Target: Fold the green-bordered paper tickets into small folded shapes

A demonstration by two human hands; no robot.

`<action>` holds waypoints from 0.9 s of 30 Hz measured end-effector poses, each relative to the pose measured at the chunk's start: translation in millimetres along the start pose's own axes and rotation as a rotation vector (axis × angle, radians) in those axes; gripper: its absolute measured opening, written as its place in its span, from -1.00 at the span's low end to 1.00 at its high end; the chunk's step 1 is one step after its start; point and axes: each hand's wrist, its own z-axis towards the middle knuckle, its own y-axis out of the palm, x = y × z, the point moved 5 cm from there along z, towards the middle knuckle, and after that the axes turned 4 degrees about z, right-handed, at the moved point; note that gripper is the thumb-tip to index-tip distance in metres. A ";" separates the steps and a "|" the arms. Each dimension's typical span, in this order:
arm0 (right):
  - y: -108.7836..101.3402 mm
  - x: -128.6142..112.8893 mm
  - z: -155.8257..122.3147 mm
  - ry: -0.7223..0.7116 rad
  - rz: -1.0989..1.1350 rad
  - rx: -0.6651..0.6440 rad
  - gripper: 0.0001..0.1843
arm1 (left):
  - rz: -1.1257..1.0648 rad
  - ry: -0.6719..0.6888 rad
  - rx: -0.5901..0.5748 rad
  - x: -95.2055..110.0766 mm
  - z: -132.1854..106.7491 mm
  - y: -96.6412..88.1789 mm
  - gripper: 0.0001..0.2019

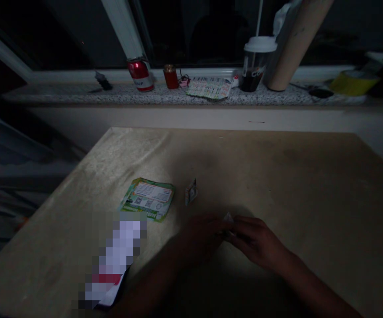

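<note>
Close together over the near part of the table, my left hand (203, 236) and my right hand (256, 240) both pinch one small folded paper (228, 217). Only its pale pointed tip and a bit of its lower part show between my fingers; the rest is hidden in the dim light. Beyond my left hand, apart from it, a small folded picture paper (190, 193) stands on the table. Left of that lies a flat green printed packet (150, 198) with white text panels and square codes.
A bright phone-like device (117, 260), its screen blurred out, lies left of my left forearm on the table (277, 168). Along the windowsill stand a red can (140, 75), a red jar (170, 77), a lidded cup (256, 64) with dark drink, and a cardboard tube (297, 44).
</note>
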 end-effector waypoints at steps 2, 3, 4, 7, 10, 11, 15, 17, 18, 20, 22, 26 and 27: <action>0.7 0.2 0.4 0.031 -0.019 -0.062 -0.85 | 0.026 -0.011 -0.019 -0.4 -0.5 2.4 -0.73; 1.2 0.5 0.6 0.050 -0.025 -0.090 -0.83 | 0.041 -0.029 -0.028 -0.7 -0.6 3.2 -0.75; 1.6 0.9 0.9 0.068 -0.030 -0.112 -0.82 | 0.057 -0.052 -0.037 -1.1 -0.6 3.8 -0.76; 1.5 1.7 1.1 0.091 -0.030 -0.130 -0.81 | 0.089 -0.113 -0.050 -1.9 -0.1 4.1 -0.79; 0.5 1.8 -0.8 0.064 -0.035 -0.096 -0.83 | 0.101 -0.135 -0.038 -1.3 0.8 2.9 -0.82; -0.4 2.1 -2.0 0.054 -0.034 -0.065 -0.85 | 0.103 -0.143 -0.026 -1.2 1.1 2.1 -0.82; -3.8 7.1 -7.1 0.082 -0.021 0.093 -0.72 | 0.080 -0.155 0.024 0.8 2.3 -1.2 -0.82; -4.3 10.2 -7.4 0.134 0.011 0.144 -0.60 | 0.063 -0.140 0.040 2.4 3.1 -2.4 -0.83; -4.1 10.9 -6.6 0.151 0.034 0.156 -0.63 | 0.058 -0.128 0.047 3.3 3.5 -3.0 -0.84; -3.2 10.2 -3.9 0.162 0.072 0.147 -0.82 | 0.049 -0.100 0.054 4.9 4.0 -3.9 -0.86; -2.2 8.0 -1.2 0.146 0.083 0.116 -0.82 | 0.041 -0.067 0.057 6.8 4.3 -4.9 -0.87; -1.6 7.8 -0.9 0.115 0.094 0.095 -0.73 | 0.074 0.030 0.093 13.3 4.8 -10.5 -0.81; -1.5 8.6 -1.6 0.109 0.095 0.097 -0.72 | 0.080 0.050 0.090 15.2 4.9 -12.0 -0.77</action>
